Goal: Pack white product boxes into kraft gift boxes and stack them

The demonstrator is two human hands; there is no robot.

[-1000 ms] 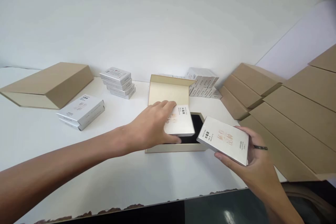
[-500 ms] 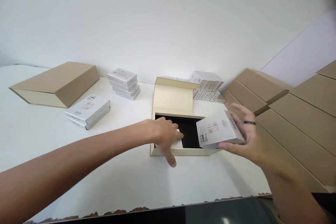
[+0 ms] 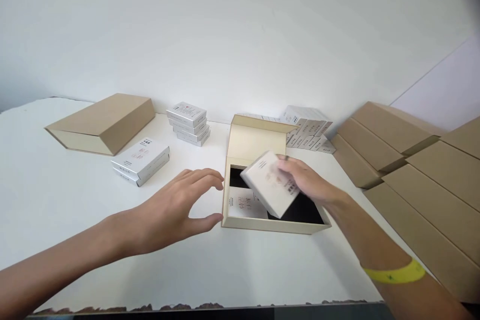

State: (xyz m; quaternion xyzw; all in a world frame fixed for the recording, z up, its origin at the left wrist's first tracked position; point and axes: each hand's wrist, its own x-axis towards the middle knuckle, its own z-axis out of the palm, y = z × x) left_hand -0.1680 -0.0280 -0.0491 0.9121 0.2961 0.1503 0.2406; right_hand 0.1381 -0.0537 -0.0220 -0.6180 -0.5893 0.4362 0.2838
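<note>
An open gift box (image 3: 277, 225) with cream walls and a black inside stands mid-table, its lid (image 3: 257, 142) raised at the back. One white printed carton (image 3: 245, 204) lies flat in its front left part. My right hand (image 3: 300, 175) grips another white carton (image 3: 270, 182), tilted over the open box and slightly blurred; some of its fingers are hidden behind the carton. At the box's left edge, my left hand (image 3: 180, 207) is open and holds nothing, thumb and fingers spread apart.
A closed tan box (image 3: 101, 120) lies at the left. Nearer are two stacked white cartons (image 3: 141, 160), and behind them a taller carton stack (image 3: 188, 122). Rows of white cartons (image 3: 309, 127) stand behind the lid. Several tan boxes (image 3: 423, 180) are piled at the right.
My right hand has carried its carton leftward over the gift box and turned it. My left hand has drawn back from inside the box to its left side. The view has shifted a little.
</note>
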